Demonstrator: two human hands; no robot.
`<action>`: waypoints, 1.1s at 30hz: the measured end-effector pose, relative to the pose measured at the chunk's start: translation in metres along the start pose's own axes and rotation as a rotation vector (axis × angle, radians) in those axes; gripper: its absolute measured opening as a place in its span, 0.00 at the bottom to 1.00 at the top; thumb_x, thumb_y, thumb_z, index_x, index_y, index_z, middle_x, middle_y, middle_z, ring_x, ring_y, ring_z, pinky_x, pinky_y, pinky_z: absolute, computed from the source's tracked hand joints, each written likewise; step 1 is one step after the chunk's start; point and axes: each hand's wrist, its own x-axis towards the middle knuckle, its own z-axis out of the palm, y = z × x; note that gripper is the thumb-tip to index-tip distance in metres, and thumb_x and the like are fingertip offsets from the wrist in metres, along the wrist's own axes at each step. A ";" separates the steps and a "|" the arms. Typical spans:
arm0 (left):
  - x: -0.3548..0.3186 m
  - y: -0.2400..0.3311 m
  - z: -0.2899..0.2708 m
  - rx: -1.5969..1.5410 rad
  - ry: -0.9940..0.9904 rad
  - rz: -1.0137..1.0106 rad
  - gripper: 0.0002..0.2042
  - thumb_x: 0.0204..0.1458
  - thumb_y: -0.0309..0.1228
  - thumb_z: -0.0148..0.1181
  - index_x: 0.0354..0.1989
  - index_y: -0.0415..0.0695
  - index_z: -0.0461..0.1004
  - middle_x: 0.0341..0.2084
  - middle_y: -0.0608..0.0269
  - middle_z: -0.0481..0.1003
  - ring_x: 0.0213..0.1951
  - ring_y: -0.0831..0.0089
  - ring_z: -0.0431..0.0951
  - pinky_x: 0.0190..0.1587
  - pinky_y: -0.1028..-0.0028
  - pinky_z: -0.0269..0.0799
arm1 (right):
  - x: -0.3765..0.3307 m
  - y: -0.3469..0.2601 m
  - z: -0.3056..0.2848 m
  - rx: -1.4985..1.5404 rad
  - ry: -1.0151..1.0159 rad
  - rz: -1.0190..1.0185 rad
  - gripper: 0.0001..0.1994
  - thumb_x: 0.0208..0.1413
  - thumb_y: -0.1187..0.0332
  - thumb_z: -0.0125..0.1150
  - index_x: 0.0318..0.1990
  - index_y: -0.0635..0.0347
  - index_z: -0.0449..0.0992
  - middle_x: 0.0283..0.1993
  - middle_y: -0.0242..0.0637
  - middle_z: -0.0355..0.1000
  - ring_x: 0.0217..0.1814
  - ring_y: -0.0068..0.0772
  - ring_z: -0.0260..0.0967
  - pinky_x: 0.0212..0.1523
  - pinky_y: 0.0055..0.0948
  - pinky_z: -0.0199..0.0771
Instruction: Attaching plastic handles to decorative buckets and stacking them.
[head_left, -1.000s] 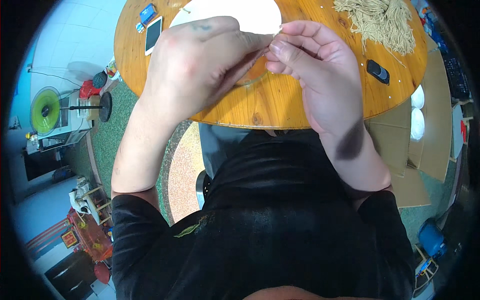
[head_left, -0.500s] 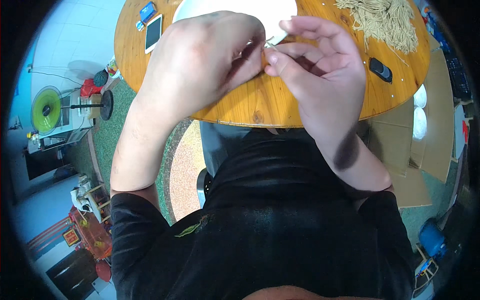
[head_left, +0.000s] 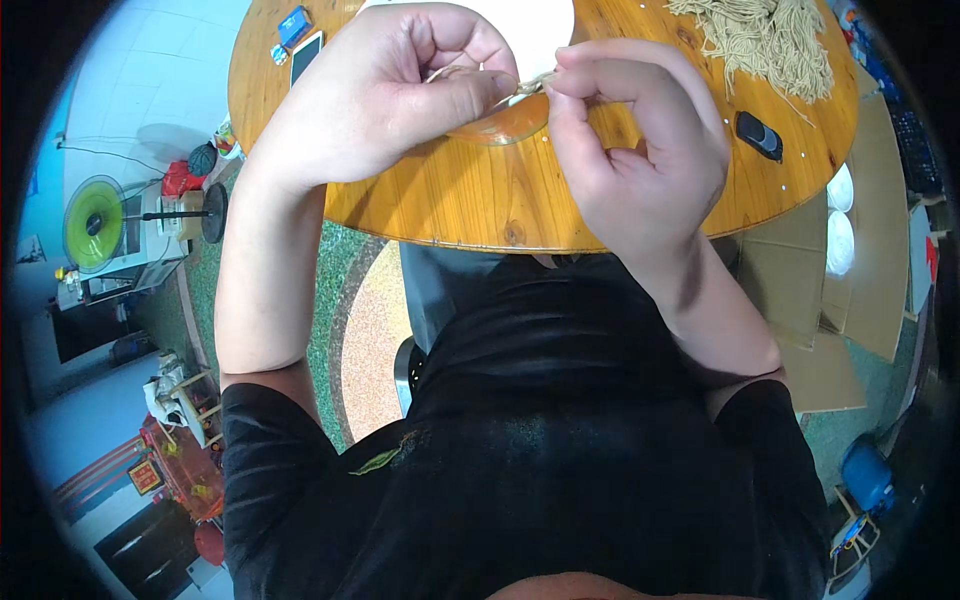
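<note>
Over the near part of a round wooden table (head_left: 440, 215), both hands meet at a short piece of beige cord (head_left: 534, 85). My left hand (head_left: 430, 95) is closed, thumb against bent fingers, with part of the cord running through the grip. Between thumb and fingertips my right hand (head_left: 645, 140) pinches the cord's other side. How the cord is looped or knotted is too small to tell. Just beyond the fingers lies a white rounded thing (head_left: 545, 30), partly covered by my left hand. A shiny orange-brown rounded patch (head_left: 505, 127) shows below the cord.
A heap of beige cords (head_left: 770, 45) lies at the far right, with a small black device (head_left: 758, 136) nearer. At the far left are a phone (head_left: 306, 60) and a blue packet (head_left: 294, 25). Cardboard (head_left: 785, 280) lies right of the table; a green fan (head_left: 94, 222) stands left.
My left hand has turned so its thumb and curled fingers show, and the cord is now visible between the hands. My right fingers have drawn together into a closer pinch.
</note>
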 end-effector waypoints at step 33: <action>0.015 0.040 0.021 0.070 0.324 -0.250 0.09 0.72 0.30 0.60 0.41 0.37 0.78 0.28 0.65 0.78 0.32 0.79 0.76 0.37 0.75 0.74 | -0.021 0.004 0.000 0.170 -0.261 0.333 0.04 0.61 0.77 0.69 0.38 0.61 0.78 0.41 0.39 0.75 0.40 0.40 0.76 0.42 0.35 0.78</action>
